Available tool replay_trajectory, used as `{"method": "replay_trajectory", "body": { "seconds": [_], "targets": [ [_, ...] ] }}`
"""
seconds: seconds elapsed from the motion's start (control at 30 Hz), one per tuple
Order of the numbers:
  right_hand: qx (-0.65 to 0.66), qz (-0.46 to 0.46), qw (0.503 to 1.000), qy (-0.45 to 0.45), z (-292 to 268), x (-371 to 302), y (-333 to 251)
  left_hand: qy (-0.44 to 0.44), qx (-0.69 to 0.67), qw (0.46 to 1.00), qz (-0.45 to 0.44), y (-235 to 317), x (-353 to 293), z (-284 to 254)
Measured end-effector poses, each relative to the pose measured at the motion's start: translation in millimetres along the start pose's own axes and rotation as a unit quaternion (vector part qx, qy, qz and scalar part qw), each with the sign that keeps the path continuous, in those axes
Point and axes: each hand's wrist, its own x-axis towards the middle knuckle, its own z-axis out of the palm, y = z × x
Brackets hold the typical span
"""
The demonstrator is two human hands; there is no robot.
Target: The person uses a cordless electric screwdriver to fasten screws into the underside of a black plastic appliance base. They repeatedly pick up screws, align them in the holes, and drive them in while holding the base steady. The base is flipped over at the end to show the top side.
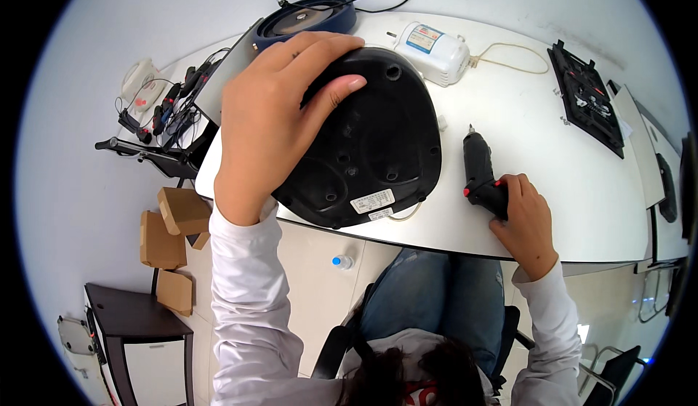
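Observation:
My left hand (270, 108) grips the far left edge of a rounded black appliance base (385, 126), thumb on its face and fingers over the rim. The base is tipped up so its underside shows, with several screw holes and two pale labels near its lower edge. What lies behind it is hidden. On the white table to its right, a black cordless screwdriver (478, 160) with red buttons points its bit away from me. The fingers of my right hand (528, 220) are closed round its handle.
A white motor-like unit (434, 53) with a cord stands behind the base. Farther left is a dark blue round housing (305, 19) with a black cable. An open black tool case (585, 97) lies at the right. Cardboard boxes (163, 239) and a bottle (342, 262) are below the table.

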Motion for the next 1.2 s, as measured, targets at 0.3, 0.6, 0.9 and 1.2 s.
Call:
{"method": "replay_trajectory", "body": {
  "seconds": [0.3, 0.6, 0.9, 1.2],
  "targets": [
    [0.448, 0.058, 0.882, 0.131, -39.1, -50.3, -3.5, -0.009, 0.006, 1.0, 0.002, 8.5, 6.9, 11.6],
    [0.656, 0.004, 0.753, 0.054, -58.1, -49.5, -52.1, -0.001, 0.003, 1.0, 0.016, 9.3, 6.4, 7.0],
    [0.668, 0.011, 0.742, 0.047, -55.7, -36.1, -61.4, -0.008, 0.001, 1.0, 0.019, 9.5, 6.6, 6.8],
    [0.677, -0.021, 0.733, 0.056, -46.3, -40.7, -56.7, -0.011, -0.002, 1.0, -0.009, 11.9, 5.8, 4.0]
  ]
}}
